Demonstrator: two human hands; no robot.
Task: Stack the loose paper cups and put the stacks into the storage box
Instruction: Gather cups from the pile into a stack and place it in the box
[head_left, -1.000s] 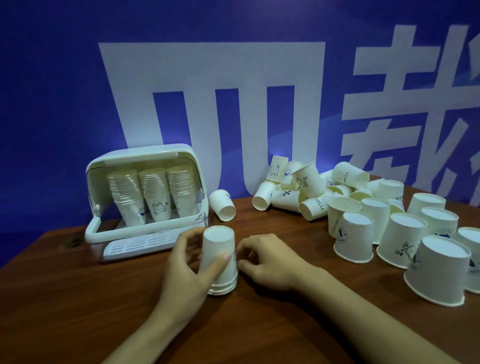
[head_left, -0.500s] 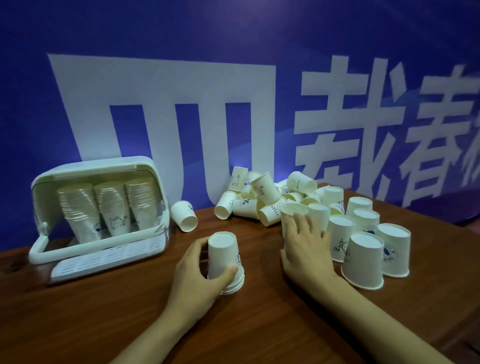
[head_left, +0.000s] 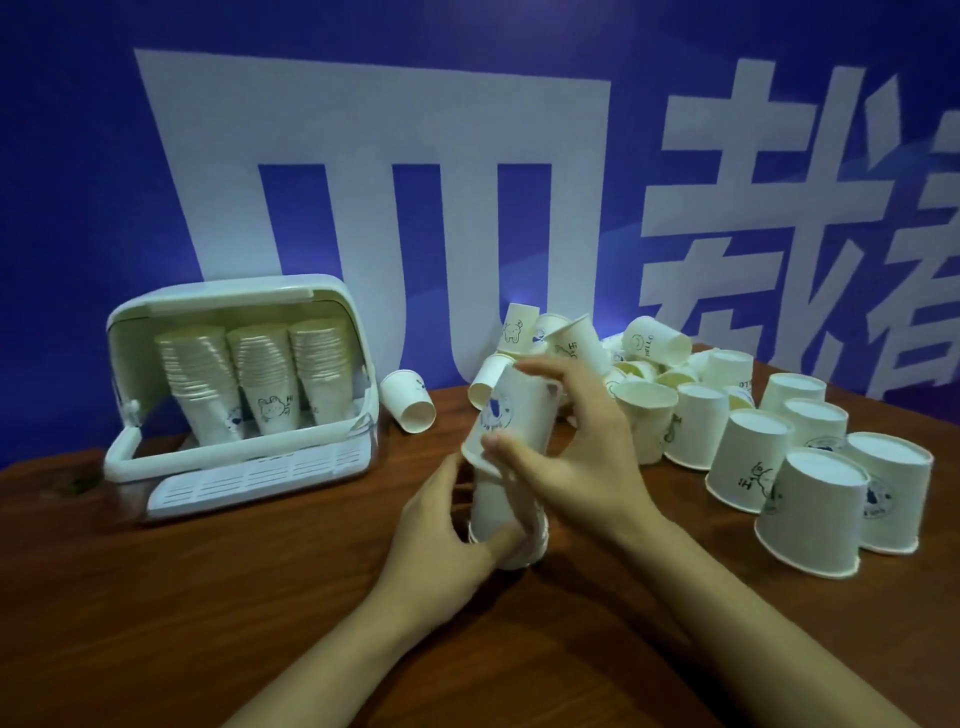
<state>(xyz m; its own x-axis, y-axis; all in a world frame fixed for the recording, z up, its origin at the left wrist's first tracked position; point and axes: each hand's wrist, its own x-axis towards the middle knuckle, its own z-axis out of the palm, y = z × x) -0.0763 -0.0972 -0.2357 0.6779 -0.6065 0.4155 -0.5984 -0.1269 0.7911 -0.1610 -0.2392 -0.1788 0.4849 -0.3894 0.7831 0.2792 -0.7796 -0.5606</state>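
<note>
1. A brown wooden table (head_left: 156, 597) stands before a blue banner (head_left: 78, 182) with large white characters.
2. The right hand (head_left: 582, 457) pinches an upside-down paper cup (head_left: 511, 415), tilted just above the short stack (head_left: 504, 519).
3. The left hand (head_left: 441, 525) grips that stack's base on the table.
4. Loose cups (head_left: 769, 457) lie to the right; the open storage box (head_left: 234, 395), holding three stacks, sits to the left.

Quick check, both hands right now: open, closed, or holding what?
Left hand: grips the base of the cup stack on the table.
Right hand: holds an upside-down cup, tilted over the stack.
</note>
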